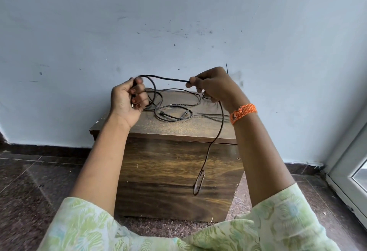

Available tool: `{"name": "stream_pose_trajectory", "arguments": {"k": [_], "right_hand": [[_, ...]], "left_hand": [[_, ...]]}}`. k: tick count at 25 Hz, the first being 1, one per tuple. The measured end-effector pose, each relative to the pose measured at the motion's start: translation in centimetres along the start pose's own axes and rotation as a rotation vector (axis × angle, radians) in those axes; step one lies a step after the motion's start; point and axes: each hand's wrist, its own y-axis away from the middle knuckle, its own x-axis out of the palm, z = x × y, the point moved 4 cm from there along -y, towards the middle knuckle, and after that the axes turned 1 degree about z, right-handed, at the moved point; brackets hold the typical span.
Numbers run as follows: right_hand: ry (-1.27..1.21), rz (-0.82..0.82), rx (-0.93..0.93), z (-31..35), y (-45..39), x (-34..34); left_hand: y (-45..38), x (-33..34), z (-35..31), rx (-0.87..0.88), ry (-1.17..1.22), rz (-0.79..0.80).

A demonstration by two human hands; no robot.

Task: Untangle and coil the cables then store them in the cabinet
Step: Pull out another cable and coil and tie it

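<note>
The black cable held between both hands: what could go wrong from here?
1. The black cable has a long tail hanging in front of the cabinet; it may knot or catch while the left hand and right hand coil it.
2. Its loop hangs close above the loose cables on the cabinet top and might drag them.

The left hand [129, 99] grips a coiled black cable [168, 78]; the right hand [212, 86] pinches it, its tail hanging before the wooden cabinet [158, 171]. More cables [174, 111] lie on top.
</note>
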Motion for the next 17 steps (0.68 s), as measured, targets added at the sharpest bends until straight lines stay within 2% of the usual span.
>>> {"name": "stream_pose_trajectory", "arguments": {"k": [3, 5, 6, 9, 12, 15, 17], "right_hand": [[0.057, -0.105, -0.004, -0.7, 0.2, -2.4], [0.176, -0.119, -0.011, -0.7, 0.5, -3.4], [0.258, -0.093, -0.021, -0.4, 0.8, -3.6], [0.392, -0.005, -0.088, 1.7, 1.9, -2.1], [0.391, 0.054, -0.173, 3.3, 2.2, 0.8], [0.32, -0.028, -0.199, 3.4, 1.6, 1.2], [0.271, -0.141, -0.217, 2.8, 1.2, -0.3]], "left_hand": [[-0.4, -2.0, -0.7, 0.128, -0.345, -0.288], [-0.5, -2.7, -0.9, 0.212, -0.574, -0.386], [-0.6, -3.0, -0.9, 0.223, -0.612, -0.395], [-0.9, -2.5, -0.1, 0.164, -0.532, -0.347], [-0.6, -1.4, 0.6, 0.19, -0.699, -0.377], [-0.7, -2.0, 0.4, 0.226, -0.774, -0.496], [-0.9, -2.9, 0.1, 0.191, -0.622, -0.551]]}}
